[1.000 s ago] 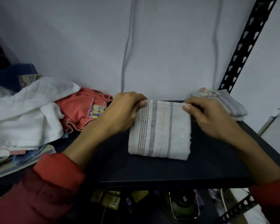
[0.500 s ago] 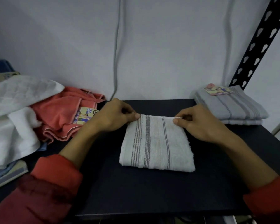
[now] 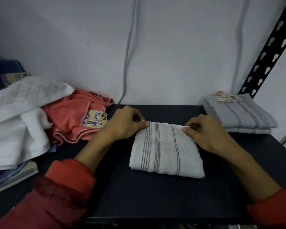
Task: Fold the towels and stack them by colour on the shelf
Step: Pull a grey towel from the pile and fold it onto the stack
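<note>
A folded white towel with thin grey stripes (image 3: 165, 149) lies flat on the dark shelf board (image 3: 155, 195), in the middle. My left hand (image 3: 124, 124) pinches its far left corner. My right hand (image 3: 203, 131) pinches its far right corner. At the back right sits a neat stack of folded grey striped towels (image 3: 238, 116) with a paper label on top. On the left lies an unfolded pile: a white towel (image 3: 18, 116) draped over a coral towel (image 3: 71, 118) that carries a "Face Towel" tag.
A black perforated shelf post (image 3: 271, 45) rises at the right behind the grey stack. A grey cable (image 3: 129, 52) hangs down the wall. Blue fabric and a flat book-like item (image 3: 13, 176) lie under the white towel at the left edge.
The view has tilted up and closer, so the towel sits lower in frame. Both hands keep pinching its far corners, and the towel now lies flatter on the board.
</note>
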`<move>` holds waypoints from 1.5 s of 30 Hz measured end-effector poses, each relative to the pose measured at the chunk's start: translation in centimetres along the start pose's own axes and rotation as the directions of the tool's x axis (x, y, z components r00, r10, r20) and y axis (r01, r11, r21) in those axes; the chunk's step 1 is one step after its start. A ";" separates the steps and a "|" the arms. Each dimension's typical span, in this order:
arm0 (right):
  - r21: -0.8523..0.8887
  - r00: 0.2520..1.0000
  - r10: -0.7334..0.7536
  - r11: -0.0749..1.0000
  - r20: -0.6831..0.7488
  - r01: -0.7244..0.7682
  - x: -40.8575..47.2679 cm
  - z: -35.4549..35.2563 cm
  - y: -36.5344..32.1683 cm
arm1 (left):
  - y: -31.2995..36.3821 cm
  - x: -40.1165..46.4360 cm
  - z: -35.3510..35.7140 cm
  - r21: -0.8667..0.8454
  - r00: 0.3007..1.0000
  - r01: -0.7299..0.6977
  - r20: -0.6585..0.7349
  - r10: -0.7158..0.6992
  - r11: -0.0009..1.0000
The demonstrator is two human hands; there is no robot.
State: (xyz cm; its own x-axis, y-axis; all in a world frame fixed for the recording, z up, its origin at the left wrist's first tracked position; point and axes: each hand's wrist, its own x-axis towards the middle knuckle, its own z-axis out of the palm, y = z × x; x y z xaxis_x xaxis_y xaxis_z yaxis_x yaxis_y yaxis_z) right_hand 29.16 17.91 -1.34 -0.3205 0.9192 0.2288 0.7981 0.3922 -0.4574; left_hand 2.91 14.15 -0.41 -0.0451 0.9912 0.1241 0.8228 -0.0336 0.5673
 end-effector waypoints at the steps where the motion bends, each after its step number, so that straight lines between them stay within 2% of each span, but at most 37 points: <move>1: 0.008 1.000 -0.001 1.000 -0.004 0.001 -0.1 0.0 -0.1 | 0.1 -0.2 0.0 -0.003 1.000 0.003 -0.005 -0.003 1.000; 8: 0.071 0.998 0.049 0.996 -0.043 -0.046 -0.6 -0.2 -0.8 | 1.3 -1.6 -0.2 -0.034 0.995 0.013 -0.103 -0.016 0.999; 11: 0.124 0.978 -0.049 0.989 -0.203 0.075 -1.7 -1.1 -2.9 | 3.2 -2.7 -0.2 0.022 0.968 -0.081 -0.238 0.084 0.997; 13: 0.102 0.966 -0.108 0.986 -0.237 0.135 -2.7 -1.1 -4.6 | 4.9 -3.6 0.5 0.067 0.953 -0.150 -0.256 0.162 0.986; 15: 0.056 0.980 -0.122 0.990 -0.159 0.132 -3.5 0.0 -5.9 | 5.7 -4.4 1.9 0.099 0.967 -0.175 -0.169 0.190 0.980; 19: -0.134 0.992 -0.083 0.986 0.098 0.096 -4.9 3.6 -5.7 | 4.8 -5.5 4.7 0.168 0.979 -0.202 0.005 0.204 0.965; 24: -0.211 0.982 -0.082 0.970 0.168 0.117 -5.9 4.1 -5.1 | 3.6 -7.1 5.1 0.304 0.970 -0.215 0.179 0.166 0.928; 29: -0.110 0.972 -0.025 0.993 0.232 0.052 -6.3 3.2 -4.1 | 2.4 -7.9 4.4 0.273 0.977 -0.144 0.191 0.093 0.951; 33: -0.117 0.954 0.037 0.993 0.298 -0.002 -6.2 1.5 -2.0 | 0.9 -8.9 2.6 0.269 0.983 -0.079 0.184 0.030 0.960; 35: -0.115 0.962 0.035 0.993 0.271 -0.004 -6.0 0.8 -1.8 | 0.5 -9.5 1.8 0.300 0.985 -0.046 0.170 -0.005 0.953; 37: -0.080 0.985 -0.042 0.995 0.168 0.056 -5.8 0.6 -2.6 | 1.0 -9.9 1.2 0.312 0.995 -0.022 0.100 -0.009 0.950; 39: -0.053 0.985 -0.155 0.986 0.081 0.159 -5.7 1.1 -4.2 | 2.4 -9.4 1.3 0.287 0.999 -0.039 -0.011 0.044 0.957; 41: -0.059 0.969 -0.219 0.972 0.114 0.227 -5.4 2.1 -5.3 | 3.8 -8.1 2.1 0.229 0.995 -0.068 -0.050 0.081 0.971; 45: -0.092 0.945 -0.151 0.978 0.291 0.185 -4.7 2.6 -4.5 | 3.6 -6.0 3.8 0.202 0.989 -0.086 0.138 0.059 0.976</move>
State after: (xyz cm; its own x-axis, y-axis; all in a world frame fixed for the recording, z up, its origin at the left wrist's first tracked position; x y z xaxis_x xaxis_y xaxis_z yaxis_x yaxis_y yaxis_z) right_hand 25.71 11.91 -2.58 -0.5718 0.8196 0.0354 0.7686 0.5502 -0.3264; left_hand 8.30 8.55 -2.20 0.0820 0.9957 0.0437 0.9209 -0.0925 0.3787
